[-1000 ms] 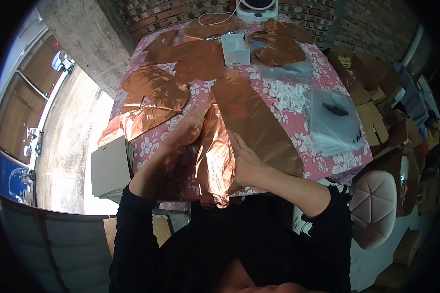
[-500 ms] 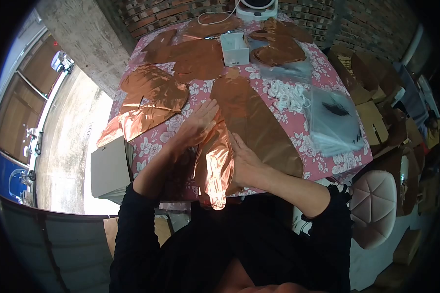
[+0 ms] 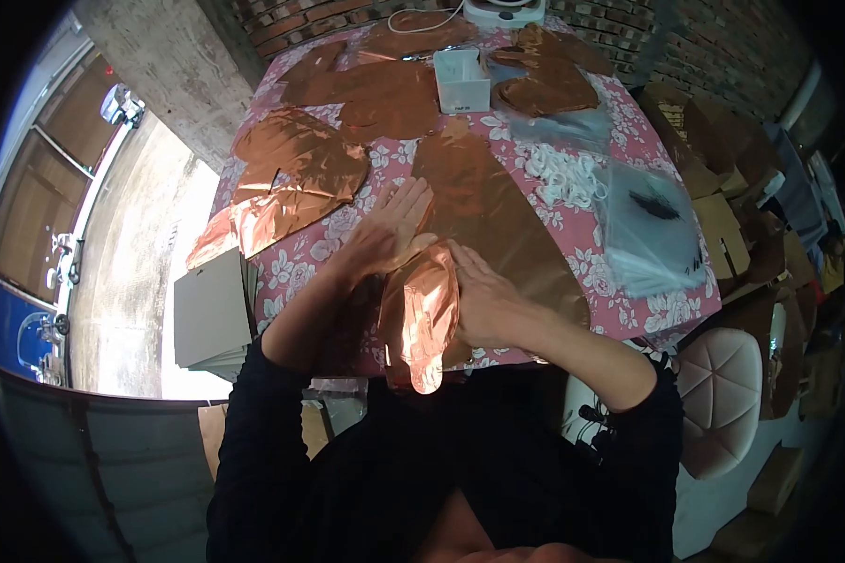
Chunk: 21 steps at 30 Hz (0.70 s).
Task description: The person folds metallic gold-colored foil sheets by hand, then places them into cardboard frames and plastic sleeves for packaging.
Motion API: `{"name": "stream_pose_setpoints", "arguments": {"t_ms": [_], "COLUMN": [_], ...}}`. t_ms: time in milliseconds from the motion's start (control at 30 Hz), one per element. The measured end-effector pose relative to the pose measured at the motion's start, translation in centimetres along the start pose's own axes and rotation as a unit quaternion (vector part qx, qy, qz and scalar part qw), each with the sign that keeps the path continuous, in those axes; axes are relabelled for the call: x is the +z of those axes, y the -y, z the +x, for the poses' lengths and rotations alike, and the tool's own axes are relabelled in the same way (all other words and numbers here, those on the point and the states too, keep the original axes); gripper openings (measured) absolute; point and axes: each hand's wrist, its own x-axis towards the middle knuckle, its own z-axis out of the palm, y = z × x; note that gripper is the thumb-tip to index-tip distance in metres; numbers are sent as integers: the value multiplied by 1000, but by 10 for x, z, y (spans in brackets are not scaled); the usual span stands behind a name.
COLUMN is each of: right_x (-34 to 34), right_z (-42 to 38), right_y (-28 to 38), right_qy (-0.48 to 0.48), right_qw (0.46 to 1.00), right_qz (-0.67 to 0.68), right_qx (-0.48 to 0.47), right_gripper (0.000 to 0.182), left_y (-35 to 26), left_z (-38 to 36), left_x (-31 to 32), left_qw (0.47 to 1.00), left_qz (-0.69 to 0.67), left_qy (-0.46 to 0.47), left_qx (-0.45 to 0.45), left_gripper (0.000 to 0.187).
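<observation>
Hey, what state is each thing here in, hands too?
Left hand: open, fingers extended
Right hand: open
Copper foil between hands: creased
Copper foil at left: wrinkled, spread
White box: upright, open
White cord: loosely heaped
Clear plastic bags: lying flat
Gray cardboard sheets: stacked

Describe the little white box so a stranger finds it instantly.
Start from the pink floral tablecloth and look to its far half, toward the brick wall. There, between two groups of copper-coloured sheets, stands a small open-topped box. Unlike those flat sheets, it is white, with dark print low on its front.
</observation>
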Motion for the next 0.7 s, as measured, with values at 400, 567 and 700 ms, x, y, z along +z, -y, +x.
{"name": "stream_pose_setpoints", "arguments": {"t_ms": [400, 567, 700], "right_x": [-46, -19, 5], "right_z": [1, 29, 26], "right_y": [20, 36, 41], "right_qy": [-82, -22, 18], "right_qw": [994, 987, 982], "right_qz": [75, 94, 93], "right_qx": [17, -127, -162], "right_gripper": [15, 59, 71], "left_y": [-13, -6, -12], "left_z": [2, -1, 3], "left_x": [-14, -5, -18], "left_qw": [999, 998, 997], "left_qz": [24, 53, -9], "left_qy": [5, 29, 64], "left_qx": [-21, -16, -47], "left_gripper": [81, 98, 117]}}
